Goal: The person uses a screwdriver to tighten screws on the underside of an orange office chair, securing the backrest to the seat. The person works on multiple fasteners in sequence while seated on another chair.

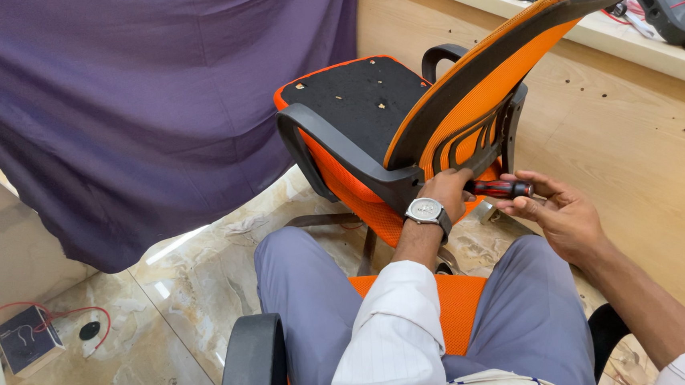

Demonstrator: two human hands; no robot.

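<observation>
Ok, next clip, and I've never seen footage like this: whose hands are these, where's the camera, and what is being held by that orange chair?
There is one picture, taken from a camera worn on a person's head and looking down, so both hands belong to the wearer, who sits on an orange chair with grey trousers showing. The left hand, with a wristwatch, rests against the rear of a second orange mesh office chair, where the black armrest meets the backrest. The right hand holds a screwdriver with a red and black handle, aimed at that joint; its tip is hidden. A purple cloth hangs at left, and a small electrical box with red wire lies on the marble floor.
</observation>
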